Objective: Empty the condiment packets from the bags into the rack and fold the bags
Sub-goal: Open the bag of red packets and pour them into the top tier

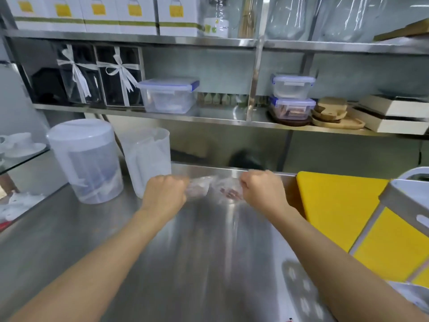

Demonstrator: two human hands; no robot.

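Observation:
A clear plastic bag [214, 189] is stretched between both hands, low over the far part of the steel counter [204, 252]. It is blurred; something reddish shows through it near the right side. My left hand [163, 194] is closed on the bag's left end. My right hand [261, 189] is closed on its right end. A rack with grey frame and yellow panels [394, 219] stands at the right edge of the counter. Whether packets lie in it is hidden.
Two translucent lidded pitchers [86, 163] [147, 161] stand at the back left of the counter. A yellow board [334, 201] leans at the right. Shelves above the counter hold clip-lid boxes [169, 95], wooden boards [334, 112] and ribboned black boxes [99, 75].

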